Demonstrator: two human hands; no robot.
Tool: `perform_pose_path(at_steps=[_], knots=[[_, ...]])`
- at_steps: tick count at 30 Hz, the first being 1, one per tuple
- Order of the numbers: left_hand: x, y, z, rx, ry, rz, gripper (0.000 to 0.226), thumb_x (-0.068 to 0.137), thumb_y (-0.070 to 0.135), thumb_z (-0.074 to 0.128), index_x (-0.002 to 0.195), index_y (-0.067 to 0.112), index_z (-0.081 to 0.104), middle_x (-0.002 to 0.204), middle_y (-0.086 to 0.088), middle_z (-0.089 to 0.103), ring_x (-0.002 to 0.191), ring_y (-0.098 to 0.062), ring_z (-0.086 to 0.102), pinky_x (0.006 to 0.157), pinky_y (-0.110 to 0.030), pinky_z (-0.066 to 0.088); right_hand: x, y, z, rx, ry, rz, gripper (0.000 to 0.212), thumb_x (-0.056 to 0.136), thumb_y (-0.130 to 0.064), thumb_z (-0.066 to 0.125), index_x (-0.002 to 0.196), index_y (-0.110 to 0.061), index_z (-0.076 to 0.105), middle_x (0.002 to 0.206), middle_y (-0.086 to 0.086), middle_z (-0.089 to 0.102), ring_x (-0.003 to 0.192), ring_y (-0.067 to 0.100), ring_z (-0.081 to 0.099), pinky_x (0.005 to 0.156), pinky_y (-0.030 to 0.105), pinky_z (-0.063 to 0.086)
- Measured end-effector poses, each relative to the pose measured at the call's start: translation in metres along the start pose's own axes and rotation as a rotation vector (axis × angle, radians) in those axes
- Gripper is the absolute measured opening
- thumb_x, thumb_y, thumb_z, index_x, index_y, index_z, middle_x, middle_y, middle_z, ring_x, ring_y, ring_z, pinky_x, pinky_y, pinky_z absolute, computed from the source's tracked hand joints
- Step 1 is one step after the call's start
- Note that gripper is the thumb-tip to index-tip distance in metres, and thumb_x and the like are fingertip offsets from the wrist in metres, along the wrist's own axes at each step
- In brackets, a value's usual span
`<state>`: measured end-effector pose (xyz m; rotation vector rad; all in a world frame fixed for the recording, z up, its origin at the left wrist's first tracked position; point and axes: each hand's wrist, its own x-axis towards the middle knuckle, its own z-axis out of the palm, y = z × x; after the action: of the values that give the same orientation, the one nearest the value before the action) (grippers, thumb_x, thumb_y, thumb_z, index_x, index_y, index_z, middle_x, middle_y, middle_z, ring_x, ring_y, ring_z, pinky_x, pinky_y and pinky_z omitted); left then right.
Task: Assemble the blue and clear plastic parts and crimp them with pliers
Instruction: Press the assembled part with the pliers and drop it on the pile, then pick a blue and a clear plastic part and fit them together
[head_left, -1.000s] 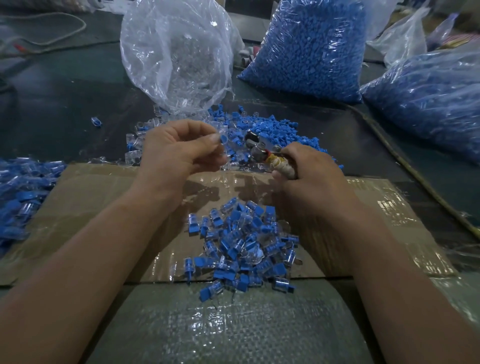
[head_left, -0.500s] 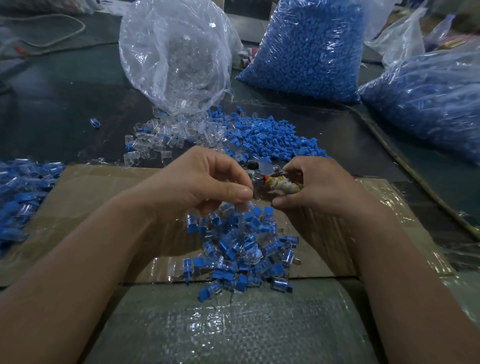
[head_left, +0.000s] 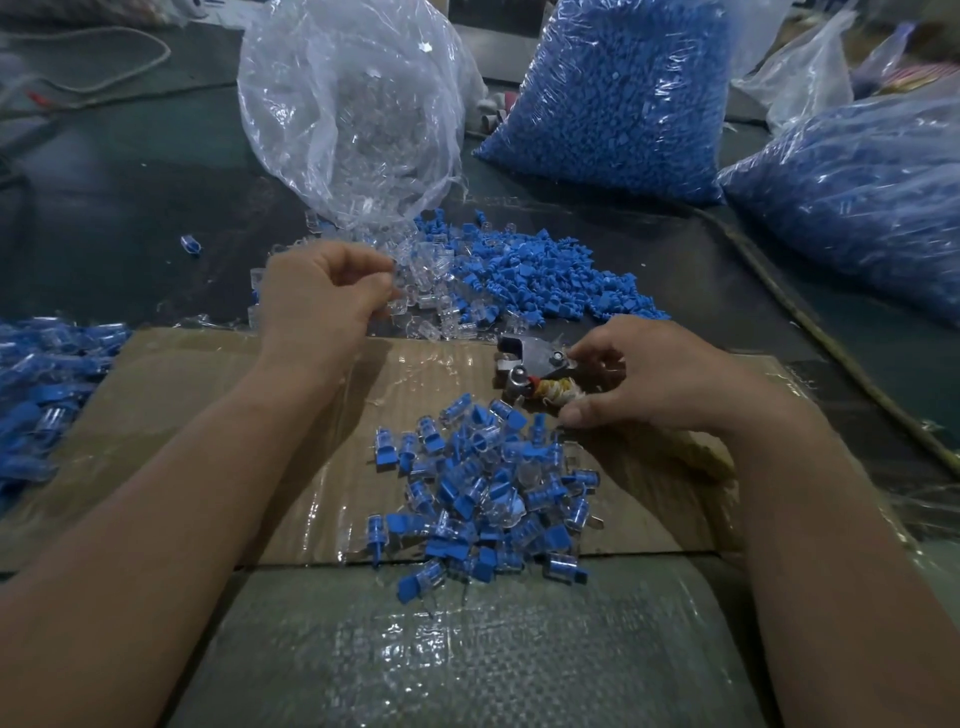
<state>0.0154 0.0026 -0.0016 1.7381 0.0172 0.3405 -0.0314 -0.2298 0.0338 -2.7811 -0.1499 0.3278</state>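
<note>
L hand (head_left: 322, 299), fingers curled, at clear parts (head_left: 441, 306) beside blue parts (head_left: 550, 280); R hand (head_left: 670, 384) grips pliers (head_left: 535, 364) over cardboard (head_left: 208, 405), assembled pcs (head_left: 483, 493) piled just below.

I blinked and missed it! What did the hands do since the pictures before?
The left hand drew away from the pliers and went farther out and leftwards, to the loose clear parts. Its fingers curl there, but whether it grips one is unclear. The right hand kept holding the pliers in nearly the same spot. The pile of finished pieces and the bags did not move.
</note>
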Motion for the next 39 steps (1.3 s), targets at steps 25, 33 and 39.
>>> perform_pose_path(at_steps=[25,33,39], knots=[[-0.005,-0.002,0.011,0.600,-0.205,0.168,0.023,0.088,0.017,0.059,0.070,0.028,0.050,0.069,0.017,0.049,0.067,-0.002,0.048,0.069,-0.021,0.037,0.027,0.007,0.011,0.114,0.604,0.166,0.031,0.093,-0.010,0.045,0.121,-0.016,0.059,0.125,0.005,0.056,0.111,0.020,0.052,0.092,0.032,0.040],[-0.009,0.003,0.011,0.402,-0.179,0.179,0.022,0.088,0.007,0.058,0.107,0.012,0.067,0.070,0.015,0.055,0.059,0.002,0.050,0.060,-0.016,0.042,0.034,0.024,0.011,0.058,0.425,0.383,0.047,0.092,-0.013,0.047,0.138,-0.019,0.040,0.142,0.006,0.042,0.126,0.025,0.040,0.101,0.037,0.034],[-0.014,0.008,0.012,0.382,-0.213,0.173,0.017,0.086,0.006,0.060,0.093,0.021,0.064,0.065,0.014,0.054,0.056,0.003,0.049,0.059,-0.001,0.039,0.037,0.020,0.013,-0.001,0.388,0.228,0.042,0.087,-0.002,0.052,0.125,-0.020,0.057,0.133,0.004,0.052,0.120,0.022,0.046,0.099,0.033,0.036]])
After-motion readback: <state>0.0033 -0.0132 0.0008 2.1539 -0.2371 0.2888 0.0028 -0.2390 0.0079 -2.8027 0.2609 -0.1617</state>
